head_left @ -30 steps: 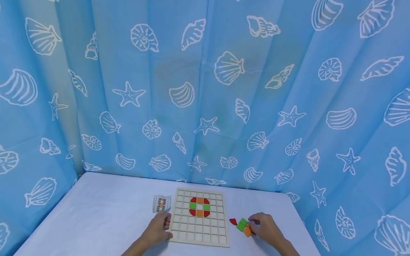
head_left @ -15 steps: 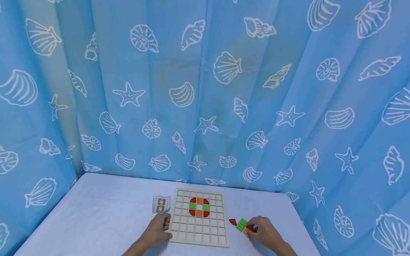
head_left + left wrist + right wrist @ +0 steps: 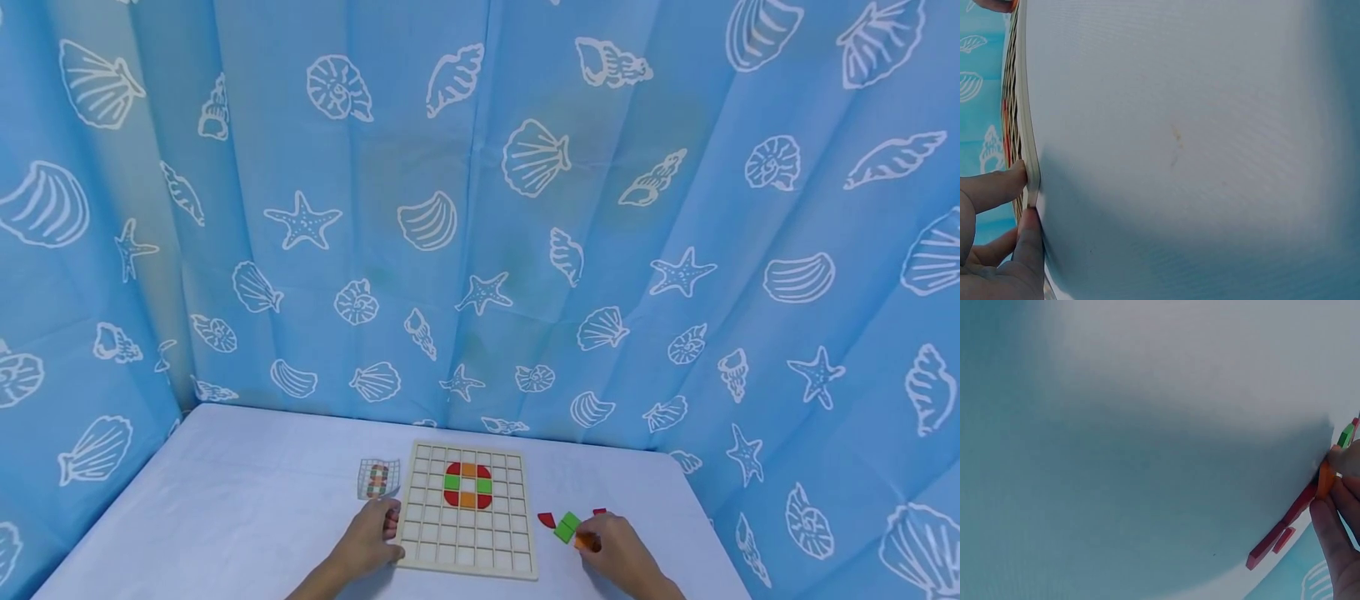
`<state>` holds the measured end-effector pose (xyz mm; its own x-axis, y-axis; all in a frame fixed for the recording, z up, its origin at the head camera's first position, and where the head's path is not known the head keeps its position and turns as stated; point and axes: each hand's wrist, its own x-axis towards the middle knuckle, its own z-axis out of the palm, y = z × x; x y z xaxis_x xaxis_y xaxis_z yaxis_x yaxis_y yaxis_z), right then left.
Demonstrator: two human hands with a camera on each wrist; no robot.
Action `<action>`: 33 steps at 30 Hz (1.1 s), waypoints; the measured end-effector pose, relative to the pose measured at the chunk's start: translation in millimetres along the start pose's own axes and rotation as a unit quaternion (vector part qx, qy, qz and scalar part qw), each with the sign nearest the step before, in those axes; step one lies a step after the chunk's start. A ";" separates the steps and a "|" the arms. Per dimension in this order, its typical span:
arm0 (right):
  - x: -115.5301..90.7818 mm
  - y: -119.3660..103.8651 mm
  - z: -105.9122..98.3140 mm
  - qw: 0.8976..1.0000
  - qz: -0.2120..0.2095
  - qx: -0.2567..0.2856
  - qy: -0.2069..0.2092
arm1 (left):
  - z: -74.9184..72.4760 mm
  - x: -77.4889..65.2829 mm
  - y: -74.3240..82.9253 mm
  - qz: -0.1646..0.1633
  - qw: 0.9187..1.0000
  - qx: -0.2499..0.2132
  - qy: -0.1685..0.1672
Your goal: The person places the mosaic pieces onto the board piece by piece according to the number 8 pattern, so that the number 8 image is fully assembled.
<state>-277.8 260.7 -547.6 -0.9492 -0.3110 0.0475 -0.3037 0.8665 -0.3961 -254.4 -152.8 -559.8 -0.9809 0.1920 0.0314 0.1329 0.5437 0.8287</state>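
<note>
Two hands at one white table (image 3: 247, 500), one blue curtain (image 3: 420, 275) behind, printed with white shells and at least seven starfish. Left hand (image 3: 367, 536): fingers bent, thumb and a finger gripping the left edge of a pale gridded board (image 3: 468, 530), seen close in the left wrist view. Board is one, flat, mid-table, between the hands; squares too small to count surely. Set in its upper half, eight pieces: four red corners (image 3: 452, 499), rounded sides outward; two green squares (image 3: 486, 486), left and right; two orange squares (image 3: 468, 500), top and bottom. The eight ring one bare square. Just beyond the left hand, left of the board: one card (image 3: 378, 480), its small grid carrying a printed figure in red, orange and green; fine detail not readable. Right hand (image 3: 621, 550), right of the board: thumb and finger pinching an orange piece (image 3: 1325, 480); cannot tell whether another orange lies under the fingers. Near it on the table, two loose green squares (image 3: 567, 527), touching; left of these, nearer the board, one loose red piece (image 3: 547, 520). More red past the knuckles, partly hidden; right wrist view shows three red pieces (image 3: 1264, 549) close by the fingertips.
</note>
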 end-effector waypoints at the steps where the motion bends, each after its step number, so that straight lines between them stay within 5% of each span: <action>1: 0.4 -0.5 0.6 1.000 -0.005 -0.007 0.003 | -0.1 -0.1 0.0 0.000 1.000 -0.001 0.000; 11: 16.4 -23.2 3.8 0.996 -0.051 -0.028 0.061 | -1.3 -0.4 0.8 -0.002 1.000 0.002 0.004; 21: 41.8 -72.0 23.7 0.998 -0.065 0.014 0.017 | -1.0 1.8 -0.3 -0.005 1.000 0.005 0.004; 33: 67.6 -127.4 47.1 0.989 -0.147 0.003 0.014 | 1.7 2.0 -3.9 0.009 1.000 -0.015 0.002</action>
<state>-299.4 110.9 -537.1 -0.8216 -0.5384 0.1873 -0.5670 0.7380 -0.3658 -256.6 -153.2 -564.0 -0.9789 0.1985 0.0494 0.1472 0.5160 0.8438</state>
